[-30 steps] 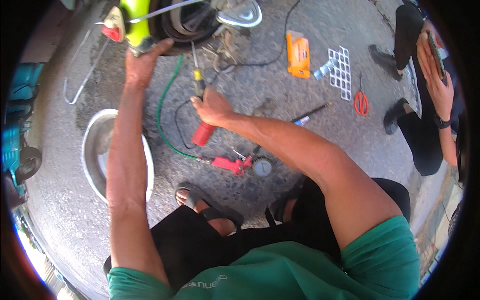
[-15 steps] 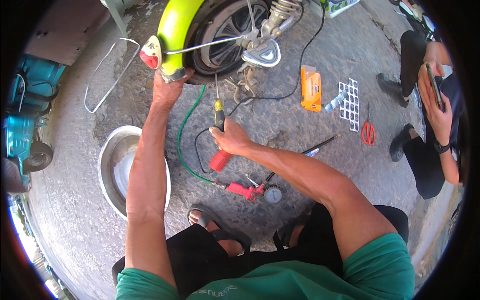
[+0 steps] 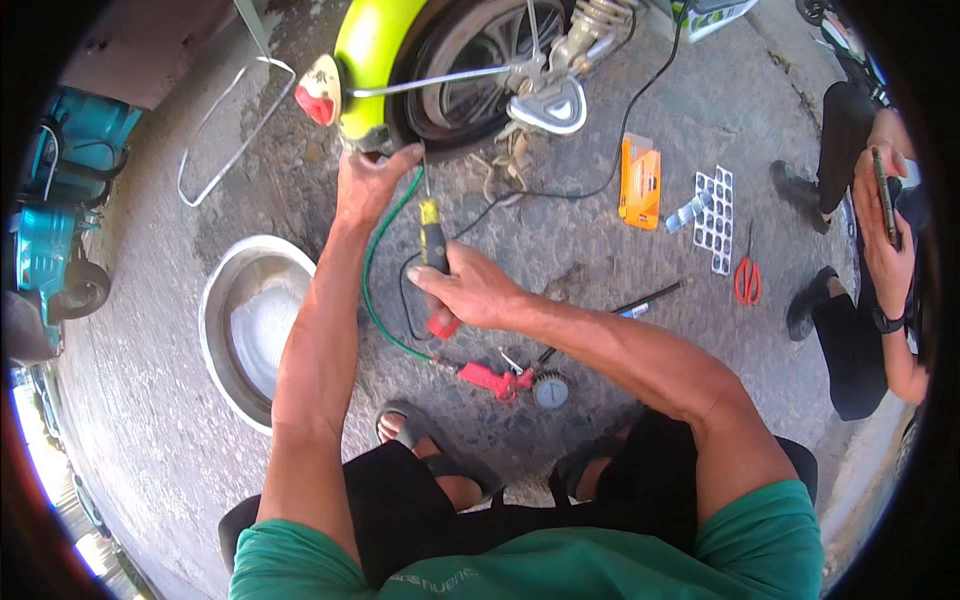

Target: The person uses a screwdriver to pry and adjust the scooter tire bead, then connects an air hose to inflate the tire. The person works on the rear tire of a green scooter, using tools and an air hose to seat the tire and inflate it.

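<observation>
A scooter's rear wheel (image 3: pixel 480 85) with a yellow-green fender (image 3: pixel 378 45) lies tilted at the top. My left hand (image 3: pixel 372 185) is at the tyre's near edge beneath the fender end, closed on it. Its thumb reaches right; its other fingers are hidden. In my right hand (image 3: pixel 470 285) is a screwdriver (image 3: pixel 431 232) with a yellow and black handle, its blade pointing at the tyre beside my left thumb. Whether the tip is under the tyre edge I cannot tell. Below the fist a red end (image 3: pixel 442 324) shows, in line with the handle.
A metal basin (image 3: pixel 212 335) stands left. A green hose (image 3: pixel 367 270) joins a red inflator gun with gauge (image 3: pixel 550 390). Rightward lie an orange box (image 3: pixel 640 182), a patch sheet (image 3: pixel 714 220) and red-handled scissors (image 3: pixel 747 282). A person holding a phone (image 3: pixel 885 190) is at far right.
The view has shifted, moving the scene slightly right. My left hand has moved right along the tyre edge from the fender end. The screwdriver has come closer to it, and its red end shows less.
</observation>
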{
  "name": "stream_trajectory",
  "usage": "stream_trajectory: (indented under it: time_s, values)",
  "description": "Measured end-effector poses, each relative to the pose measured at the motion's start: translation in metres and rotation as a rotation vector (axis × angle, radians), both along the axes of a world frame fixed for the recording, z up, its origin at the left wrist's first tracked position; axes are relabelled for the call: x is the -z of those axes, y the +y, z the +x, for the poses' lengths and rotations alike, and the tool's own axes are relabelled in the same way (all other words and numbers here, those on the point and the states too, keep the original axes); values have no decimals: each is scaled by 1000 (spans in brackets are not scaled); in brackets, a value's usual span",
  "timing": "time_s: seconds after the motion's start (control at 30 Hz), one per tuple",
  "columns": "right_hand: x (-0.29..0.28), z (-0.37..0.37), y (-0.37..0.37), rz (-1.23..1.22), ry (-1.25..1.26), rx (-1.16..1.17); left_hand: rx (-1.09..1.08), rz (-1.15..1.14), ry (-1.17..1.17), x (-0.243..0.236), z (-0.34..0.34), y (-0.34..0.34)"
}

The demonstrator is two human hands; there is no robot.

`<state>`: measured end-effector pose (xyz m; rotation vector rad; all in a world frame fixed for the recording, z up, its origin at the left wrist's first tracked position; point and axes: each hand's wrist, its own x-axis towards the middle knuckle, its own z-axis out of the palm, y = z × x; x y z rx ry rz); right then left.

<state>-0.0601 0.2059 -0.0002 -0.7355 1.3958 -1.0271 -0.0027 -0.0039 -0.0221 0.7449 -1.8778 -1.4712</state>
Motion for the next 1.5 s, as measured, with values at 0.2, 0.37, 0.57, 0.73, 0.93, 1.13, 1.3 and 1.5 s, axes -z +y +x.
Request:
stream_trajectory:
  time_s: [0.2,0.37,0.57,0.73,0.93,1.13,1.3,1.5]
  values:
    - [-26,3,-2,-21,-113,-44,-75,97,211,-21,-25,11]
    - [-3,-1,-15,45,-26,-74,-67,-79,108,-16,-20,2]
    - [24,6,-1,244,52,-316,2,-39,112,-15,-14,-6]
    - [0,-12,61,486,261,-601,40,-66,25,-30,-16,-1]
    - [-84,-94,40,192,819,-366,23,-117,41,-23,-12,-9]
    - [-126,-119,24,3,1062,-179,55,15,96,-27,-16,-1]
    - [-124,-125,-7,25,1219,-181,42,-27,29,-31,-15,-1]
    - [-125,-119,-31,122,1304,-281,43,-70,85,-31,-14,0]
